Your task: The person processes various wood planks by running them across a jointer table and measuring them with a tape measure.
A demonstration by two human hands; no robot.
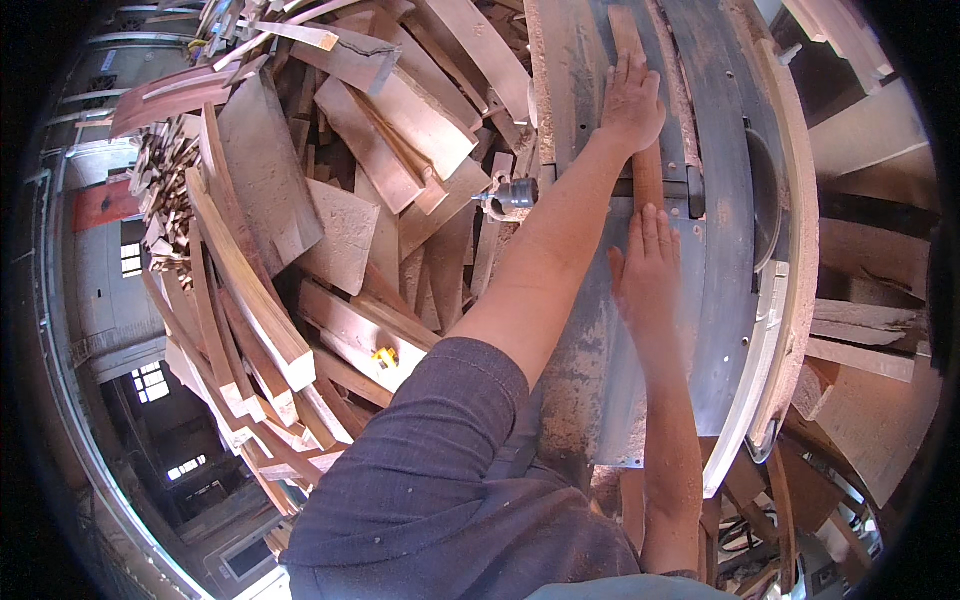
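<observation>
A narrow reddish-brown wooden strip (648,178) lies lengthwise on the grey metal bed of a jointer-like woodworking machine (590,350), across the dark gap in the bed. Stretched far forward, my left hand (633,105) rests palm down on the strip, fingers extended over its top. Behind it, my right hand (648,265) lies flat, slightly blurred, with its fingertips at the strip's near end and its thumb spread to the left. Neither hand wraps around the wood. The strip's middle shows between the hands.
A big heap of offcut boards (380,150) crowds the machine's left side. A dark cylindrical motor or tool part (515,194) juts from the bed's left edge. A small yellow object (385,357) sits on a board. More boards (870,260) are stacked at right. Sawdust coats the edges.
</observation>
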